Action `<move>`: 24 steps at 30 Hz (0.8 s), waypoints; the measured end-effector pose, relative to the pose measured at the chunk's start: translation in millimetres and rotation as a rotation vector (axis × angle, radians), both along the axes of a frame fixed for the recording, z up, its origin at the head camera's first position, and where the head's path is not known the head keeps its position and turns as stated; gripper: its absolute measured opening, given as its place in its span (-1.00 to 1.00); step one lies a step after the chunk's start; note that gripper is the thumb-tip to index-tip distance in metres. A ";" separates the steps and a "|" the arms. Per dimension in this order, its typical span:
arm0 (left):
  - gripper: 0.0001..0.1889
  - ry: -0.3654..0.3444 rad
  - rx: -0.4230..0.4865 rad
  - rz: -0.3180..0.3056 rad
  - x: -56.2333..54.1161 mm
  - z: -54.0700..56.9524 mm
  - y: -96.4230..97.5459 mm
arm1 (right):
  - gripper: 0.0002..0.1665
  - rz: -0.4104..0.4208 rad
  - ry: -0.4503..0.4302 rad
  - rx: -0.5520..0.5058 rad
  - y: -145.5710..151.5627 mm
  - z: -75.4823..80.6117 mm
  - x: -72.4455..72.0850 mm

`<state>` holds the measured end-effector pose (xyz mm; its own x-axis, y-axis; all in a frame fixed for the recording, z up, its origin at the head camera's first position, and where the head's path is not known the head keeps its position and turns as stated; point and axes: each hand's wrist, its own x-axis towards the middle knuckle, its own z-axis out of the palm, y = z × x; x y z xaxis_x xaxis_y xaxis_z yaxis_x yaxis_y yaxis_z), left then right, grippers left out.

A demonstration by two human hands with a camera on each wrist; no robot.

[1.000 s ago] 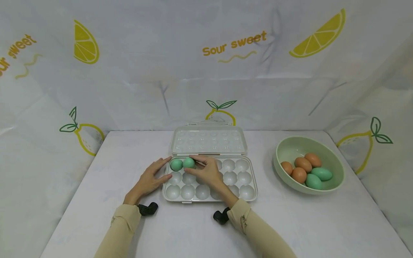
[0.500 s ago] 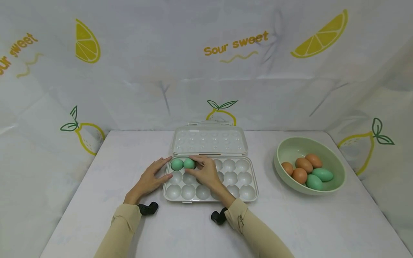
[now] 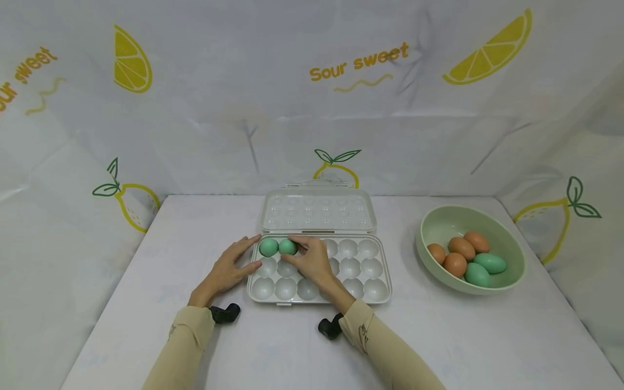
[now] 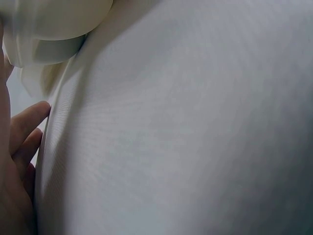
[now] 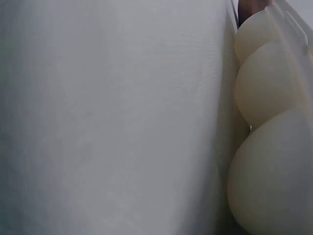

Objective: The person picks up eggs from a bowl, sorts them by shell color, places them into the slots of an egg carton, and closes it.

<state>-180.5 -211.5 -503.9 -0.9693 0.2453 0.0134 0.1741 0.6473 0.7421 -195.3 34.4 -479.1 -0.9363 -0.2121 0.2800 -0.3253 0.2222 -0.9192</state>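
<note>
In the head view, a pale egg tray (image 3: 386,271) lies with its lid (image 3: 319,208) folded back behind it. My right hand (image 3: 314,264) reaches over the tray and pinches a green egg (image 3: 287,247) at the second cup of the back row. Another green egg (image 3: 268,247) sits in the back-left corner cup. My left hand (image 3: 226,272) rests at the tray's left edge, thumb and fingers spread. Several cups lie hidden beneath the right hand. In the right wrist view, only the rounded undersides of the tray's cups (image 5: 271,85) show clearly.
A light green bowl (image 3: 439,223) stands to the right of the tray, holding several brown eggs (image 3: 461,248) and two green eggs (image 3: 489,263). Lemon-printed white cloth (image 3: 214,130) rises behind and beside the white table (image 3: 273,352).
The right forearm has shifted slightly left, while its fingers stay at the same green egg. The left hand keeps its place. The head view has tilted a little.
</note>
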 end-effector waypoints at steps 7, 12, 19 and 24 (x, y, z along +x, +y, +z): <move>-0.27 -0.002 -0.004 -0.002 0.0 0.4 0.5 | -0.47 -0.011 0.011 0.038 -1.0 -0.1 0.6; -0.26 -0.010 -0.006 0.003 0.1 1.2 1.1 | -0.44 -0.003 0.022 0.062 -0.5 1.4 1.4; -0.26 -0.014 -0.013 0.007 -0.2 1.6 1.4 | -0.46 -0.017 0.003 0.040 2.0 2.0 0.6; -0.26 -0.009 -0.007 0.004 0.0 0.4 1.0 | -0.43 -0.016 -0.059 -0.020 5.6 2.2 0.0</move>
<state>-180.5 -210.6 -503.5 -0.9704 0.2416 0.0029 0.1648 0.6530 0.7392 -195.3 40.0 -476.9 -0.9546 -0.1914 0.2281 -0.2666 0.2081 -0.9411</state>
